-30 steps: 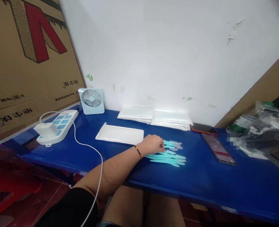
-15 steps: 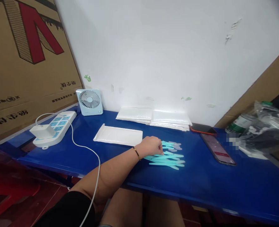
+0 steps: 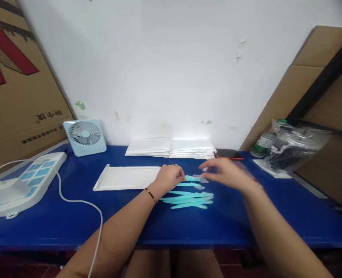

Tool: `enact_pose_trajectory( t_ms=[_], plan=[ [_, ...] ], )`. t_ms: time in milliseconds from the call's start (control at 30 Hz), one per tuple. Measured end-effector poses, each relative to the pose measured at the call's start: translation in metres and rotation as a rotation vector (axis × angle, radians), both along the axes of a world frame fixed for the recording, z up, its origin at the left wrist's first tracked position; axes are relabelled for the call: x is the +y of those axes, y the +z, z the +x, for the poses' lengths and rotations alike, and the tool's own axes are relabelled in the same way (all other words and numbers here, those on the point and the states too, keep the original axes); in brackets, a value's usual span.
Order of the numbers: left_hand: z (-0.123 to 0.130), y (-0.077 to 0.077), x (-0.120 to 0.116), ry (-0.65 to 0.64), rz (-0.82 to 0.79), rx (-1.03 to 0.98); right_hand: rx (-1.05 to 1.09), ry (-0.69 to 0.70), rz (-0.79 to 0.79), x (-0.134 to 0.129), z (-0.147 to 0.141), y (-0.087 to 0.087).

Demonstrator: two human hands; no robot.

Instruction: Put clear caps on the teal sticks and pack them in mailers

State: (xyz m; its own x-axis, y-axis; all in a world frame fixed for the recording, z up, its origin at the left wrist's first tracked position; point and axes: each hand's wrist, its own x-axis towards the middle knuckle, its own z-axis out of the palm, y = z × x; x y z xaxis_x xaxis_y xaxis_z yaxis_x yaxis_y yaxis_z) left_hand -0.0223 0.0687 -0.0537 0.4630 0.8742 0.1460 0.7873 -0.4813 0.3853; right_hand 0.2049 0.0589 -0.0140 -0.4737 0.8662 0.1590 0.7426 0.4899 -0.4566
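Observation:
My left hand (image 3: pixel 168 179) is closed in a pinch over the upper group of slim turquoise sticks, which look like eyebrow razors (image 3: pixel 192 178), with fingertips on one of them. Small clear caps (image 3: pixel 204 180) lie at the right ends of that group. Below, more eyebrow razors (image 3: pixel 188 200) overlap in a loose pile. My right hand (image 3: pixel 224 173) hovers just right of the caps, slightly blurred, thumb and forefinger apart. Something pale shows between its fingers; I cannot tell what. A flat white packet (image 3: pixel 127 177) lies left of my left hand.
Two stacks of white packets (image 3: pixel 149 146) stand against the wall. A small blue fan (image 3: pixel 85 137), a power strip (image 3: pixel 40 181) and a white cable (image 3: pixel 81 202) are at left. Right of the stacks are a red-edged phone (image 3: pixel 229 154), a bottle (image 3: pixel 263 146) and a plastic bag (image 3: pixel 292 146).
My right hand has come into view from the right, near the clear caps. My left hand has moved up to the upper group of razors. The view has turned rightward.

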Motion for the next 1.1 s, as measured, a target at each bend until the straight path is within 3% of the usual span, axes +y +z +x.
enact_pose_trajectory(
  t_ms=[133, 267, 467, 633, 800, 1000, 1100],
  plan=[
    [0.003, -0.002, 0.003, 0.007, 0.043, 0.038, 0.044, 0.055, -0.114, 0.012, -0.015, -0.025],
    [0.002, -0.007, 0.008, 0.033, 0.025, 0.063, 0.101, 0.035, -0.149, 0.022, -0.006, -0.04],
    [0.0, -0.013, 0.013, 0.026, -0.01, 0.041, 0.126, -0.038, -0.084, 0.021, 0.017, -0.038],
    [0.004, -0.005, -0.001, -0.168, -0.032, 0.037, 0.02, 0.162, -0.271, 0.013, 0.025, -0.032],
    [0.009, -0.006, -0.009, -0.296, -0.061, 0.096, -0.116, 0.242, -0.375, 0.014, 0.02, -0.037],
    [0.005, -0.01, -0.002, -0.201, -0.063, 0.098, -0.037, 0.23, -0.291, 0.016, 0.019, -0.038],
    [-0.002, -0.005, 0.005, -0.089, -0.05, 0.091, -0.012, 0.108, -0.242, 0.022, 0.025, -0.042]
  ],
)
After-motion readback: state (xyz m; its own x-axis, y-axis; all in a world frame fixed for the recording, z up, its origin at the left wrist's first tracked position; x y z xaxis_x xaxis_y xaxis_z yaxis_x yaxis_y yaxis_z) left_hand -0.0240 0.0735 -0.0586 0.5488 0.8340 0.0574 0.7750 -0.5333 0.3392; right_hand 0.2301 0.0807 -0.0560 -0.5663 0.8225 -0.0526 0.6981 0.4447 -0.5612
